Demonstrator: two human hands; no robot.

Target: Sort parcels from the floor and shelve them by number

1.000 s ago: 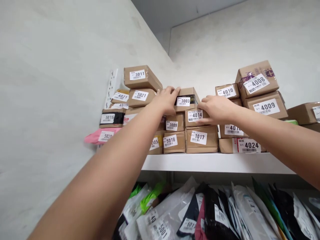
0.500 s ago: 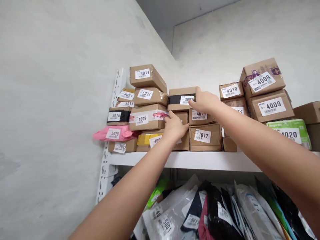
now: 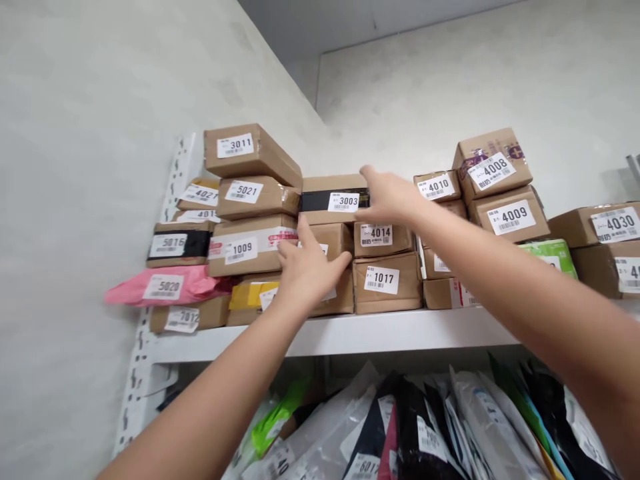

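Note:
A cardboard box labelled 3003 (image 3: 320,201), wrapped round with a black band, lies on top of other boxes on the high shelf. My right hand (image 3: 393,198) grips its right end, fingers at the upper corner and thumb at the lower one. Just under the box's left end, my left hand (image 3: 306,267) is open with fingers spread. One fingertip reaches the box's lower left corner; whether it presses there I cannot tell. Box 1009 (image 3: 265,247) is beside that hand, and the hand partly hides a box behind it. Boxes 4014 (image 3: 400,240) and 1017 (image 3: 407,277) sit beneath my right hand.
Boxes 3011 (image 3: 277,157) and 5021 (image 3: 275,203) are stacked at left, above a pink parcel (image 3: 200,285). Boxes 4008 (image 3: 470,147) and 4009 (image 3: 530,230) stand at right. Below the white shelf edge (image 3: 375,335) are bagged parcels (image 3: 430,400). A wall (image 3: 75,200) bounds the left.
The view has swung right, so the shelf appears further left. My right hand has shifted slightly right on box 3003, uncovering its label. My left hand's fingers are more spread.

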